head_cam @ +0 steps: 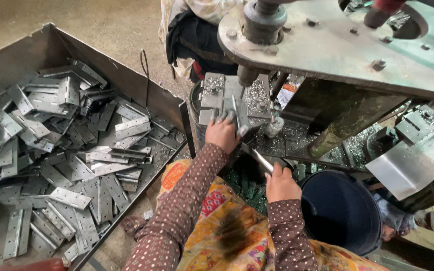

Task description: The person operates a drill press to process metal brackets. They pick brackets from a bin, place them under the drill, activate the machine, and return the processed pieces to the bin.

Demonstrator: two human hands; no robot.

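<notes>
- Steel hinge plates lay heaped in a large open metal bin at the left of the scene, many overlapping at all angles.
- At the centre, the left hand reached far forward to the drill press fixture, its fingers pressed down on a hinge plate that sat in the fixture directly under the drill spindle.
- Metal shavings were scattered over the fixture on both sides of the spindle.
- The right hand, nearer the camera and just right of the left, had its fingers clenched around a slim metal bar that ran up and left toward the fixture; what the bar's far end met could not be told.
- Both arms wore brown sleeves with white dots, above a lap covered in yellow patterned cloth.
- A dark blue bucket stood just right of the right hand, near the press base.
- The heavy grey-green head of the machine spanned the far right, with bolts along its edge.
- A bent sheet-metal plate lay at the right, beyond the bucket.
- Behind the fixture, another person's dark clothing showed at the far centre.
</notes>
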